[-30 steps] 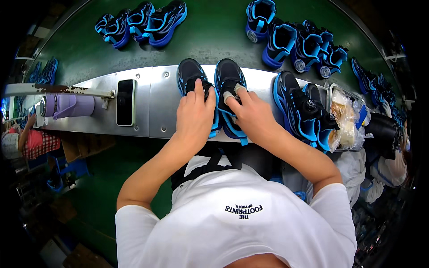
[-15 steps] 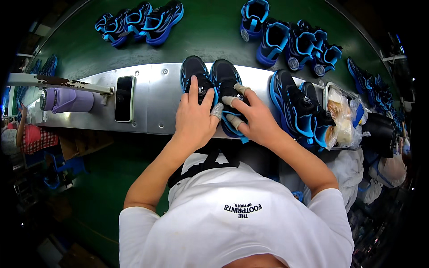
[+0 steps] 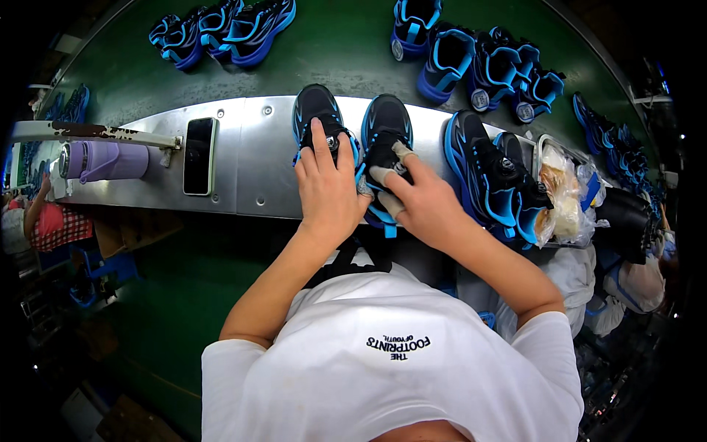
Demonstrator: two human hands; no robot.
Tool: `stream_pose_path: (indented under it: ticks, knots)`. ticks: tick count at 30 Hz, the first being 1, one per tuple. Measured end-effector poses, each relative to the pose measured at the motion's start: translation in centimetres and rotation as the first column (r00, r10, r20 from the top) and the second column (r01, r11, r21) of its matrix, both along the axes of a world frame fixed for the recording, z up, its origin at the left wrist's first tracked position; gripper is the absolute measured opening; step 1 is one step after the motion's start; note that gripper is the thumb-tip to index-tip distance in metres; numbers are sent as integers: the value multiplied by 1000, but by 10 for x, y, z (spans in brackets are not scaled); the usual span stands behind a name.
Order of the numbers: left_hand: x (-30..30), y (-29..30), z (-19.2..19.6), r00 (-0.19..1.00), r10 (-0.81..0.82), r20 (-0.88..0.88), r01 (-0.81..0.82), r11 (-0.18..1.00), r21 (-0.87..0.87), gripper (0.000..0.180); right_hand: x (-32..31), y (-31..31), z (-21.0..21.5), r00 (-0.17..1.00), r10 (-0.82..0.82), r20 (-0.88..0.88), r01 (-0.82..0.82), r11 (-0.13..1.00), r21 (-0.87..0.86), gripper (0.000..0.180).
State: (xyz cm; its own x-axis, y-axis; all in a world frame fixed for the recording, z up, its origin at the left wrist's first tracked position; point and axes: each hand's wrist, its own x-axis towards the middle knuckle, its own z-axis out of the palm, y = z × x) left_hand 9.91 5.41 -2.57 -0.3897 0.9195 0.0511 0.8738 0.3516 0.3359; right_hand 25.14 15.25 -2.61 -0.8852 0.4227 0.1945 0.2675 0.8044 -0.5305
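Two black sneakers with bright blue trim stand side by side on the metal ledge, toes pointing away from me. Over the left sneaker [image 3: 317, 104] lies my left hand [image 3: 325, 193], its fingers on the upper around a small round dial and its covered thumb low between the two shoes. My right hand [image 3: 429, 200] grips the right sneaker [image 3: 387, 116] from its right side. Pale finger covers wrap several of its fingertips. Both heels are partly hidden by my hands. Just to the right, another pair of matching sneakers [image 3: 477, 158] rests on the ledge.
A phone [image 3: 199, 156] and a lilac bottle [image 3: 114, 160] lie on the metal ledge [image 3: 254, 158], near a chipped white bar [image 3: 96, 132]. More sneakers [image 3: 445, 62] stand on the green belt [image 3: 339, 44]. At right, a tray holds plastic-wrapped items [image 3: 563, 195]. Another person [image 3: 59, 225] is at far left.
The two sneakers under my hands have come apart, leaving a wider gap between their toes. My hands have moved with them, and the view has shifted slightly.
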Motion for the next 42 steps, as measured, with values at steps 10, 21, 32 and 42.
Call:
stream_pose_path:
  ticks: [10,21,32,42]
  knots:
    - [-40,-6,22,914,-75,399,33,993,111,50,-2,17,38,989,-110,-99,23,775,-632,42]
    - [-41,18,9,958,-250,140,225,959,171,28,-5,32,29,997,-11,77,32,962,-271,32]
    - [-27,17,1,960,-72,269,-40,921,388,27,-3,14,26,994,-23,103,56,943,-329,44]
    - [-28,17,4,953,13,304,-113,943,314,28,7,15,34,998,-30,47,49,881,-470,62]
